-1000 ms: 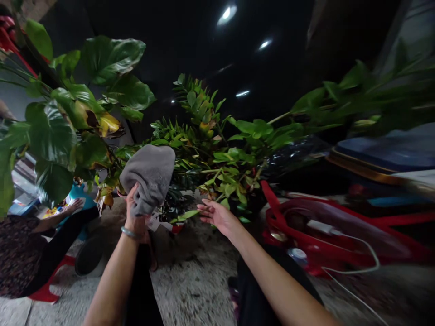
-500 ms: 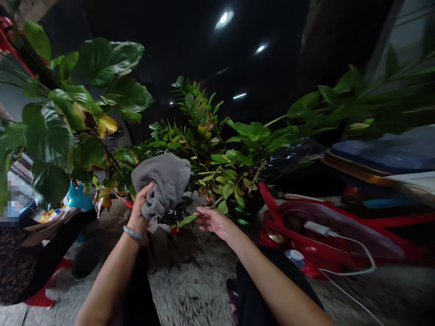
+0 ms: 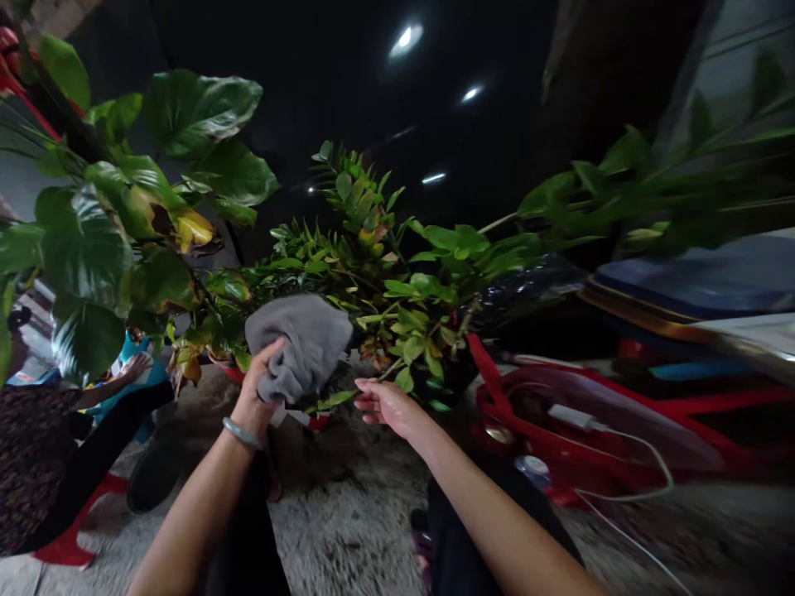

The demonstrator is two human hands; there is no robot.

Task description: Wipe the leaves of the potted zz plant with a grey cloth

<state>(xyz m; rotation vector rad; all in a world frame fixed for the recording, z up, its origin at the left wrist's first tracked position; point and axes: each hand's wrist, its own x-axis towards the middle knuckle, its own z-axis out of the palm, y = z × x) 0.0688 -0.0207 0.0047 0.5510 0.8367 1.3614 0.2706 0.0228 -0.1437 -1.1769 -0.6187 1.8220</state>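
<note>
A bunched grey cloth (image 3: 304, 343) is gripped in my left hand (image 3: 257, 381), thumb on the near side; it hides part of the foliage behind. A pale bangle (image 3: 242, 433) circles that wrist. My right hand (image 3: 390, 407) is closed lightly, thumb and fingertips at a leafy stem whose green leaf (image 3: 335, 401) points left toward the cloth. Just above both hands stands a potted plant (image 3: 416, 331) with green and some browned leaves. What lies under the curled fingers of the right hand is partly hidden.
Large-leaved foliage (image 3: 87, 240) rises on the left. Beyond it another person (image 3: 46, 455) sits on a red stool (image 3: 80, 530) by a dark bucket (image 3: 155, 472). To the right lie a red basket-like bag (image 3: 559, 422), a white cable (image 3: 646, 488) and stacked flat items (image 3: 671, 281).
The cloth and left hand have shifted slightly down and right. My right hand stays at the leafy stem. The seated person's arm has moved up at the left.
</note>
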